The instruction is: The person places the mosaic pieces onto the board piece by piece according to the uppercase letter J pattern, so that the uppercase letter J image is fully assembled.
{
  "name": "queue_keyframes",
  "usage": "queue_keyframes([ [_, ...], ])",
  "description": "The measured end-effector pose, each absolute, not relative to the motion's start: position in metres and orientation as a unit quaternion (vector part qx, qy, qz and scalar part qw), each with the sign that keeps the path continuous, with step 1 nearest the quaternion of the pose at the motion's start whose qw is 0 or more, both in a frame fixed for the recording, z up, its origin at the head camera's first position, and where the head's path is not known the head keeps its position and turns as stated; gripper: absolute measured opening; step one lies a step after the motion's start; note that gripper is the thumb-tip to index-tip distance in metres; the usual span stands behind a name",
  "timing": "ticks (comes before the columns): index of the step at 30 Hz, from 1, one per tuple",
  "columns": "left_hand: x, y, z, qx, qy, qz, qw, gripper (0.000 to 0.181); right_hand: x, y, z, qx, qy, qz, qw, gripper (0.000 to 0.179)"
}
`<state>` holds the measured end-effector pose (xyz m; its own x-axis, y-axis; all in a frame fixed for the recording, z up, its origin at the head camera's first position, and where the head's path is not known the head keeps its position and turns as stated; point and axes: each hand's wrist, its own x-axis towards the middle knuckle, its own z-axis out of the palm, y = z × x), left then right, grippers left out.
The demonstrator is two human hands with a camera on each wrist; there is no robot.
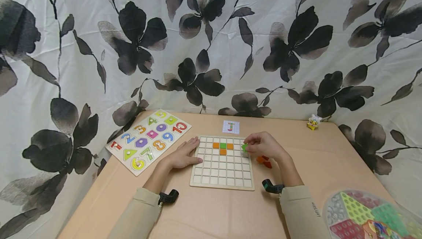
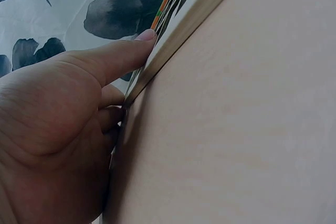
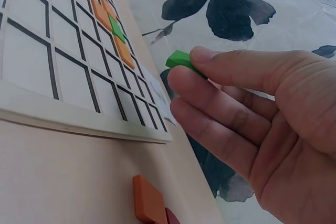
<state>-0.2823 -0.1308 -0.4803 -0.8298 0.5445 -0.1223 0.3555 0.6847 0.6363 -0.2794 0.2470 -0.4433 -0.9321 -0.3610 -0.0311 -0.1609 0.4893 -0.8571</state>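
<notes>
A white grid board [image 1: 221,180] with a pale wooden rim lies flat on the table. Near its top row sit orange tiles [image 1: 215,145] on both sides of a green tile [image 1: 223,146], with one more orange tile [image 1: 223,152] just below. My right hand [image 1: 265,145] pinches a green tile [image 3: 179,59] between thumb and index finger, held up by the board's upper right edge. My left hand [image 1: 182,154] rests at the board's left edge, its thumb [image 2: 131,51] on the rim. Loose orange and red tiles [image 1: 264,161] lie right of the board, partly under my right hand.
A small pattern card [image 1: 230,127] lies behind the board. To the left is a number-and-shape puzzle board [image 1: 141,169]. A small yellow-and-white figurine [image 1: 313,122] stands at the back right, and a clear container [image 1: 359,213] of colourful pieces sits at the front right.
</notes>
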Motion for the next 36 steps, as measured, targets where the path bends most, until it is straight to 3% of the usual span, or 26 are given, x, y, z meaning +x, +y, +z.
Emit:
queue_keyframes([
  [11,-0.283,-0.131,-0.48,0.246,0.907,0.304,0.157,0.093,-0.281,0.236,-0.444,-0.171,0.864,-0.468,0.081,0.023],
  [36,-0.282,-0.13,-0.479,0.246,0.906,0.31,0.152,0.092,-0.28,0.201,-0.451,-0.212,0.84,-0.491,0.089,0.03],
])
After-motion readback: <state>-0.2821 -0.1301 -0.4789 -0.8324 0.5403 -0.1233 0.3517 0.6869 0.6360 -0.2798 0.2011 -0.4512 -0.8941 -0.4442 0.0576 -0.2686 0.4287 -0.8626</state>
